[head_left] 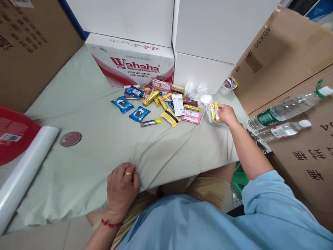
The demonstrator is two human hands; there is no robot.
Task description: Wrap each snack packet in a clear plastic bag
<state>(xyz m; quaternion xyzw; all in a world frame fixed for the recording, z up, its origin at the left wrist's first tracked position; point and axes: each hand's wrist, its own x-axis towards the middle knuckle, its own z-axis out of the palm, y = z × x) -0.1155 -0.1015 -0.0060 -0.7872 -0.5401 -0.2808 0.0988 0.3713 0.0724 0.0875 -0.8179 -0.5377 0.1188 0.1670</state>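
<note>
My right hand (227,114) reaches out to the right end of a pile of snack packets (166,102) and closes its fingers on a small clear bag of yellow sweets (214,111). My left hand (122,187) rests at the near edge of the table with its fingers curled, gripping a fold of the pale green tablecloth (104,139). The pile holds blue biscuit packets (130,108), yellow bars and pink wafers (191,116), spread in front of the boxes.
A Wahaha water carton (130,62) and white boxes (215,31) stand behind the snacks. Brown cardboard boxes (291,62) with two water bottles (283,111) flank the right. A plastic film roll (23,173), red lid (13,135) and round disc (70,138) lie left.
</note>
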